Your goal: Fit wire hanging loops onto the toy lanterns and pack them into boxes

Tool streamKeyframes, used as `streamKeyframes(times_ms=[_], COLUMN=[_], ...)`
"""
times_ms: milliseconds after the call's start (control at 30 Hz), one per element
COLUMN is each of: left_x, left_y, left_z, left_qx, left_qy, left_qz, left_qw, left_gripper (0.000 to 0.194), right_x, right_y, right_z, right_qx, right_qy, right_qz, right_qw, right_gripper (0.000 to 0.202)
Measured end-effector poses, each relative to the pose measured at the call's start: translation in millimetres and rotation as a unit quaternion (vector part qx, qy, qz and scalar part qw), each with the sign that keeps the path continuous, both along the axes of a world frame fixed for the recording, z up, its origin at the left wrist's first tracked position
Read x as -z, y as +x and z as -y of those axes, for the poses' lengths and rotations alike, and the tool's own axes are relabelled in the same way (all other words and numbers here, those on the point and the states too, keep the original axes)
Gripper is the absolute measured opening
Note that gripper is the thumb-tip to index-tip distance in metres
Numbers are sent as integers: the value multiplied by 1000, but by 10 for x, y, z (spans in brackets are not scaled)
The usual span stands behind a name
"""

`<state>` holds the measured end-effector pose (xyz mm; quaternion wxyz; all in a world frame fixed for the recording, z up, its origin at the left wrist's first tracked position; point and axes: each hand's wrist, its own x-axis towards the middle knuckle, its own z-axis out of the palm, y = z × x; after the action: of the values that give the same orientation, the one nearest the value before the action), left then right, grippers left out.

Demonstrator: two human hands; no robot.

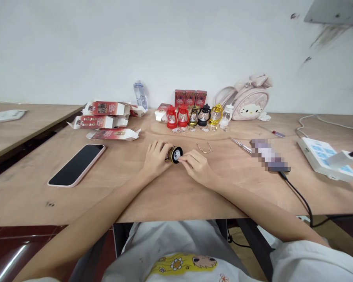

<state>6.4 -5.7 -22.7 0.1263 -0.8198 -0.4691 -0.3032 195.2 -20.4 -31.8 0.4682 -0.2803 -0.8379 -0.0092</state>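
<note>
Head view. Clock pos. taken from the held lantern, 12 = far side of table (153,199).

Small lantern (174,155), dark w/ gold trim, is at center, between both hands, tilted w/ its base toward the camera. White piece (177,154) shows in the base.

L hand (157,158): fingers curled round lantern body, holding it. R hand (198,166): thumb & fingertips narrow, pinched tog. at the white piece; can't tell if anything is between them.

Approx. 12 to 2 o'clock: row of upright lanterns (204,115), L to R two red, one black/gold, one black, one gold, one white. Small flat pcs. (193,129) lie in front. Three red boxes (190,98) stand behind.

2: pink bag (250,105). Btwn 2 & 3: bent wire (204,149), nearby. 3: screwdriver (241,145), blurred-out device (269,154) w/ black cable (300,196), then white power strip (326,158). 9: phone (76,165), screen dark. 10: opened boxes (106,120), piled. 11: water bottle (140,94), against wall.
</note>
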Motion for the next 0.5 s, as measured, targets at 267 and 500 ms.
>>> streamKeyframes(times_ms=[267, 500], left_x=[12, 11], left_y=[12, -2], left_z=[10, 5], left_qx=[13, 27], left_qy=[4, 17], left_qz=[4, 12], left_qw=[1000, 999], left_gripper=[29, 29], right_x=[-37, -51], right_y=[5, 4], right_z=[4, 15], right_qx=[8, 24], right_qy=[26, 11], right_qz=[12, -28], right_qw=[1000, 999], right_gripper=[20, 14])
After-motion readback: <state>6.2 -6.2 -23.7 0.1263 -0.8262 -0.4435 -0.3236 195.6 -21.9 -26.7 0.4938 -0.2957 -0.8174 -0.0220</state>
